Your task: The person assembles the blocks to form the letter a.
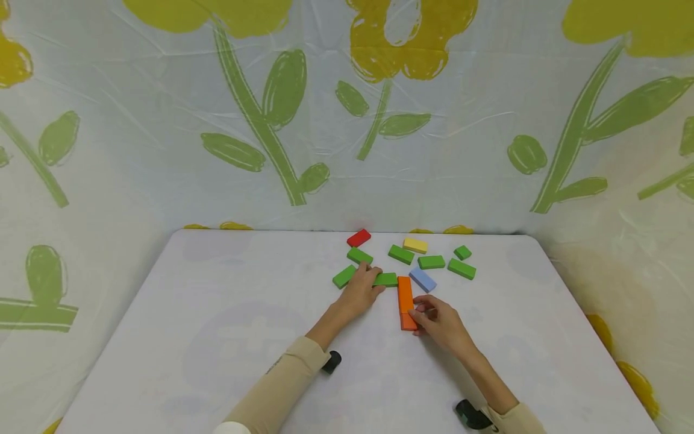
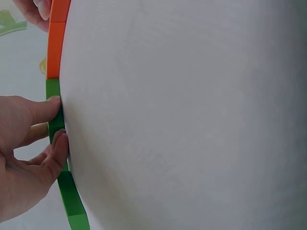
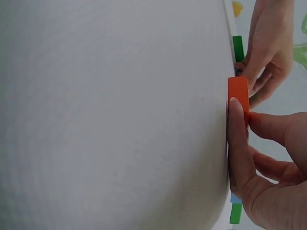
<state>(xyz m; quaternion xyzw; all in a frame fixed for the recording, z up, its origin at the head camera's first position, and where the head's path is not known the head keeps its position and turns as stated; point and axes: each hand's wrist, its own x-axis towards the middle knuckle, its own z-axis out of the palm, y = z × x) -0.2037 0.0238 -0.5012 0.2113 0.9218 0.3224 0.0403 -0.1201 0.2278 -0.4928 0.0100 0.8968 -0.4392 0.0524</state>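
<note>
The left hand (image 1: 360, 288) pinches the green block (image 1: 387, 279) near its left end, fingertips on its opposite long sides; the block's right end seems to touch the far orange block (image 1: 405, 294). The right hand (image 1: 441, 325) grips the near orange block (image 1: 408, 322) between thumb and fingers, and the two orange ones lie end to end on the table (image 1: 244, 325). All three look light, stiff, smooth and hard to break, probably easy to knock askew, so the long sides seem the best hold, pinched low and gently
</note>
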